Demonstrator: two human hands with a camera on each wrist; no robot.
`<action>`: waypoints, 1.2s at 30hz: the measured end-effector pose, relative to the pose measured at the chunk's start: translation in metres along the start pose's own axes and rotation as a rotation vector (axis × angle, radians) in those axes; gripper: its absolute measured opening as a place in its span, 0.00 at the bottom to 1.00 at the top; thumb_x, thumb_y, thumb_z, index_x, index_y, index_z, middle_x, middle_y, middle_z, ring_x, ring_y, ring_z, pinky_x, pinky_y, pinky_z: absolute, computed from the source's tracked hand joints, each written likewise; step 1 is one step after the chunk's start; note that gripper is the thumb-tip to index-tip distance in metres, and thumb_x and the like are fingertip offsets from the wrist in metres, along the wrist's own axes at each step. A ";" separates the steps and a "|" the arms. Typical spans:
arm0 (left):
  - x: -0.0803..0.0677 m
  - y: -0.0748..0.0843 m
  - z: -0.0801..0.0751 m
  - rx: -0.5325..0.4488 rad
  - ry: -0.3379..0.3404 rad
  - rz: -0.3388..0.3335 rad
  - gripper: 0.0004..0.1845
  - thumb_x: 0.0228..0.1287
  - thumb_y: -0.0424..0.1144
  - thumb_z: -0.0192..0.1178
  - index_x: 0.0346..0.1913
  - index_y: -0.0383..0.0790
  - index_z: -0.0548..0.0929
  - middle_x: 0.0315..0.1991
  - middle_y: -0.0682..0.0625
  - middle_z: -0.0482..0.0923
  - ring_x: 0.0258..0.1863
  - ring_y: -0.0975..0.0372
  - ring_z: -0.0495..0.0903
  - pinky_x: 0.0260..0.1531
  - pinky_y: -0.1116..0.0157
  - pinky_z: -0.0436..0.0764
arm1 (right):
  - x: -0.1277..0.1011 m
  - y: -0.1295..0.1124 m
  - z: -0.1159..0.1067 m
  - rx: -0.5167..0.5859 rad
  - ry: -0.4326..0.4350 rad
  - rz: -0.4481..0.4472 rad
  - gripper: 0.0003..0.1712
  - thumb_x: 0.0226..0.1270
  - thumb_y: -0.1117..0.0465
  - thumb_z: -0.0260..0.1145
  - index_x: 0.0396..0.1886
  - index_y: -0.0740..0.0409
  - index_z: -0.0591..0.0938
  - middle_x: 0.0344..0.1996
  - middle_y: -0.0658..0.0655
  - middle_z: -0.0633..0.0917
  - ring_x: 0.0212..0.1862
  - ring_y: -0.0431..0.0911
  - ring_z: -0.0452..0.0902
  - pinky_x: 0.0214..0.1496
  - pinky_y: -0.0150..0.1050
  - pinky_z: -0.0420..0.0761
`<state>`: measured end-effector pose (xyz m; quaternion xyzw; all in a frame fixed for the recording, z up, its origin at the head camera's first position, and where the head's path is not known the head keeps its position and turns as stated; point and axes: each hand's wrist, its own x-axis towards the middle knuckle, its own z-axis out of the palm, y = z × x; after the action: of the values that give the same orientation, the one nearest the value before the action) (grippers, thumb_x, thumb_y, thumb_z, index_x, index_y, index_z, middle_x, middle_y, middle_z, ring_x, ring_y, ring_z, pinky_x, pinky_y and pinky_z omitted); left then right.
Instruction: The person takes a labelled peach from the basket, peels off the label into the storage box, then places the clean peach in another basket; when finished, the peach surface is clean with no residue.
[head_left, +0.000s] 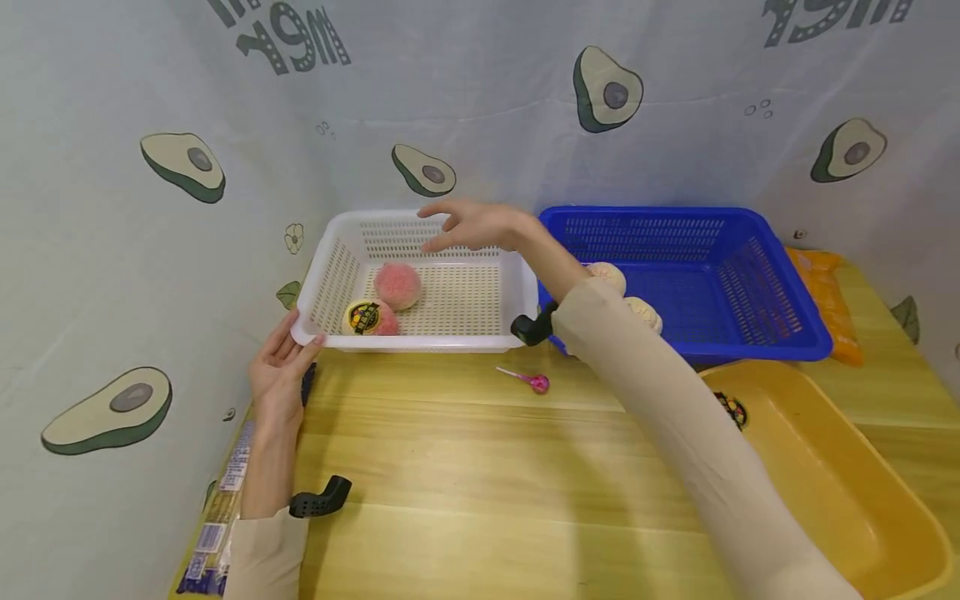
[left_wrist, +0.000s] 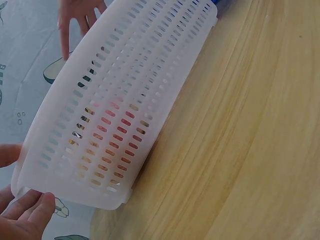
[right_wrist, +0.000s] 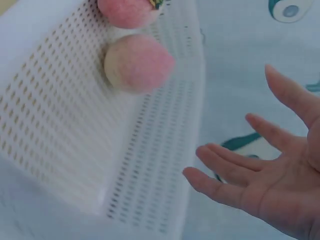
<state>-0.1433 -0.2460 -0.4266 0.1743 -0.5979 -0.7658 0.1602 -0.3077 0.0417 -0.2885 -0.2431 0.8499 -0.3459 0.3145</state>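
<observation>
At the far left of the wooden surface (head_left: 465, 467), against the avocado-print cloth, stands a white basket (head_left: 330, 275) holding two pink peaches (head_left: 397, 285); one of them carries a yellow-and-black label. The left hand (head_left: 279, 371) touches the basket's near left corner, fingers straight against the rim, its grip not closed round anything. The right hand (head_left: 476, 225) hovers over the basket's far side with fingers spread apart and holding nothing. Just right of the white basket stands a blue basket (head_left: 750, 283) with pale peaches (head_left: 609, 275) inside it. A pink lollipop (head_left: 534, 382) lies on the surface near the baskets' front edge, and a yellow tub (head_left: 840, 483) sits at the near right.
</observation>
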 end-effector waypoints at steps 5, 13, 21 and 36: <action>-0.001 -0.002 0.003 -0.005 0.011 -0.003 0.34 0.64 0.19 0.64 0.73 0.38 0.74 0.75 0.33 0.69 0.73 0.53 0.73 0.51 0.79 0.84 | 0.036 0.005 0.019 0.098 -0.035 0.018 0.42 0.77 0.50 0.64 0.84 0.42 0.56 0.84 0.55 0.54 0.83 0.54 0.53 0.80 0.64 0.63; -0.002 -0.004 0.002 0.012 0.003 -0.014 0.34 0.64 0.21 0.66 0.73 0.38 0.74 0.74 0.32 0.69 0.72 0.53 0.74 0.51 0.79 0.84 | 0.072 0.007 0.038 0.144 -0.065 0.026 0.37 0.76 0.59 0.63 0.81 0.41 0.63 0.84 0.52 0.54 0.84 0.57 0.50 0.81 0.69 0.57; 0.000 -0.003 0.000 0.027 0.015 -0.004 0.33 0.65 0.20 0.65 0.73 0.39 0.75 0.73 0.32 0.70 0.71 0.54 0.76 0.50 0.79 0.84 | 0.092 0.006 0.049 0.087 -0.106 0.061 0.36 0.73 0.65 0.61 0.77 0.39 0.71 0.84 0.52 0.54 0.83 0.57 0.50 0.80 0.69 0.60; 0.000 -0.003 -0.001 0.028 0.002 -0.005 0.33 0.66 0.22 0.65 0.74 0.40 0.74 0.74 0.34 0.70 0.72 0.53 0.75 0.52 0.79 0.84 | 0.101 0.005 0.059 0.044 -0.045 0.126 0.29 0.73 0.63 0.67 0.73 0.45 0.77 0.80 0.56 0.65 0.73 0.54 0.68 0.67 0.53 0.83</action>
<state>-0.1426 -0.2463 -0.4302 0.1787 -0.6080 -0.7576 0.1563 -0.3360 -0.0444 -0.3630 -0.1899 0.8483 -0.3386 0.3601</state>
